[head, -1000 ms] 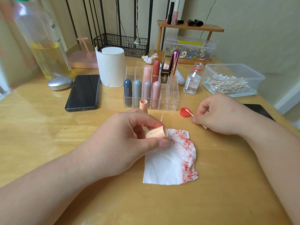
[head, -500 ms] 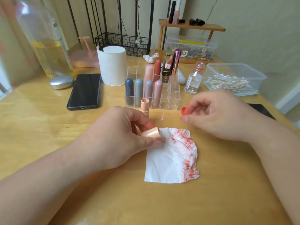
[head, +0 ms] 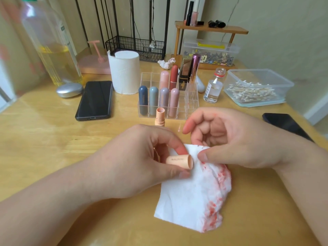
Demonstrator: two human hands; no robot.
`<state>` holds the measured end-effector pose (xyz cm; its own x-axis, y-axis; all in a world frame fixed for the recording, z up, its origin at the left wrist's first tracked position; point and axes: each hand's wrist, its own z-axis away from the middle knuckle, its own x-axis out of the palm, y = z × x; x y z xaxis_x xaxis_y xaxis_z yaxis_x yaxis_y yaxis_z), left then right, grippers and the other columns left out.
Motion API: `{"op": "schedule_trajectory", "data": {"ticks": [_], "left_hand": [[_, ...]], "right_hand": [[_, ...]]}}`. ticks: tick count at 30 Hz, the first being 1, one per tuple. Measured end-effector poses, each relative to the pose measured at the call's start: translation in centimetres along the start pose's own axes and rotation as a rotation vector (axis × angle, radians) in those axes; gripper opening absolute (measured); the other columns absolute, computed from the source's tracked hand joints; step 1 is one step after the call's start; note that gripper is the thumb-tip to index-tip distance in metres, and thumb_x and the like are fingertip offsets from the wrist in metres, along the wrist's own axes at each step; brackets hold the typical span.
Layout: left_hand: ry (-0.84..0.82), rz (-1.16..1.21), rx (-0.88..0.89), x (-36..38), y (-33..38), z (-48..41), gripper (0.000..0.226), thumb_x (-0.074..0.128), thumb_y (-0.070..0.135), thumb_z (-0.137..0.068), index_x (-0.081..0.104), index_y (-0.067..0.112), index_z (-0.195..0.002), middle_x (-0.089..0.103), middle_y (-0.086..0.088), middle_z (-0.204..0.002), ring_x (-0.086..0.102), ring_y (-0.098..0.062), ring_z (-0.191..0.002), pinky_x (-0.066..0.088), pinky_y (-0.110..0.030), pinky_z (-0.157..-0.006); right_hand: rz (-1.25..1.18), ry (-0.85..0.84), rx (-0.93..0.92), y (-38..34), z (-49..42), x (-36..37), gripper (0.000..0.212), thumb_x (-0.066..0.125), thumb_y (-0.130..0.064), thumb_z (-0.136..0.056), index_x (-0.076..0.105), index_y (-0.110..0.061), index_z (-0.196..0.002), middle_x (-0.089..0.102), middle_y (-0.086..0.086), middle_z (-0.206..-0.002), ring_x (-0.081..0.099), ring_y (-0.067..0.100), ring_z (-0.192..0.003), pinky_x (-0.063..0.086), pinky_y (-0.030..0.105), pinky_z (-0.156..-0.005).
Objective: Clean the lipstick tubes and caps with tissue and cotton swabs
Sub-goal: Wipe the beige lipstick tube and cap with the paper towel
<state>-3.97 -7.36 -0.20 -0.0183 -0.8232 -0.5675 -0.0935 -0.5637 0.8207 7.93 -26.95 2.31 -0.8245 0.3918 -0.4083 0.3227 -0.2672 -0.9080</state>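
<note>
Left hand: the left hand (head: 134, 162) grips a peach lipstick cap (head: 179, 161) between thumb and fingers; the cap lies sideways, open end toward the right.
Right hand: the right hand (head: 230, 139) has its thumb on the upper edge of the tissue (head: 186, 201), with curled fingers behind it, pinching that edge; the forefinger sticks out to the left, and no other item shows in this hand.
Cap position: held just above the tissue's upper left corner; cannot tell whether they touch.
Tissue: white, stained red along its right side, lying on the wooden table (head: 53, 135) with its top edge bunched under the right hand.
Lipstick tube: a peach lipstick tube (head: 160, 116), uncapped, stands upright just in front of the clear organizer (head: 191, 96), beyond the left hand.
Organizer contents: capped lipsticks upright, four in the front row, more behind.
Cotton swabs: heaped in a clear plastic container (head: 257, 89) at the right rear.
Glass bottle: a small bottle (head: 213, 87) of clear liquid, uncapped, between organizer and container.
Other items: tissue roll (head: 126, 73) and black phone (head: 95, 100), left of the organizer.
</note>
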Motion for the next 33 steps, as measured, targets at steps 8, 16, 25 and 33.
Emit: {"op": "schedule_trajectory", "data": {"ticks": [8,16,25,33], "left_hand": [[0.296,0.553,-0.014,-0.3,0.8,-0.2,0.029,0.088,0.017,-0.062,0.078,0.01,-0.089,0.075,-0.015,-0.076,0.071,-0.031,-0.064,0.062,-0.037,-0.069],[0.298,0.634,-0.06,0.2,0.7,-0.4,0.031,0.083,0.015,-0.061,0.075,0.005,-0.09,0.075,-0.021,-0.08,0.071,-0.021,-0.066,0.06,-0.029,-0.071],[0.154,0.541,-0.008,-0.3,0.7,-0.4,0.015,0.072,0.017,-0.082,0.077,0.009,-0.094,0.071,-0.01,-0.069,0.068,-0.022,-0.064,0.058,-0.03,-0.066],[-0.038,0.635,-0.024,-0.9,-0.1,-0.6,0.007,0.074,0.02,-0.084,0.077,0.013,-0.082,0.067,-0.015,-0.067,0.062,-0.025,-0.059,0.054,-0.03,-0.063]], "right_hand": [[-0.906,0.096,0.008,-0.1,-1.0,0.3,0.053,0.075,-0.004,-0.074,0.058,0.006,-0.123,0.065,0.024,-0.111,0.065,0.036,-0.105,0.056,0.043,-0.087],[-0.839,0.136,0.012,-1.1,-0.8,1.4,0.025,0.053,0.003,-0.09,0.059,0.016,-0.11,0.062,0.036,-0.109,0.064,0.042,-0.097,0.057,0.046,-0.087],[0.404,0.569,-0.648,-0.8,-0.3,2.6,0.007,0.074,0.002,-0.083,0.071,-0.004,-0.084,0.072,0.009,-0.086,0.069,0.023,-0.078,0.049,0.028,-0.065],[0.189,0.382,-0.5,-1.2,0.8,1.7,0.024,0.072,-0.005,-0.084,0.07,-0.013,-0.106,0.074,-0.003,-0.087,0.07,0.023,-0.069,0.055,0.036,-0.059]]}}
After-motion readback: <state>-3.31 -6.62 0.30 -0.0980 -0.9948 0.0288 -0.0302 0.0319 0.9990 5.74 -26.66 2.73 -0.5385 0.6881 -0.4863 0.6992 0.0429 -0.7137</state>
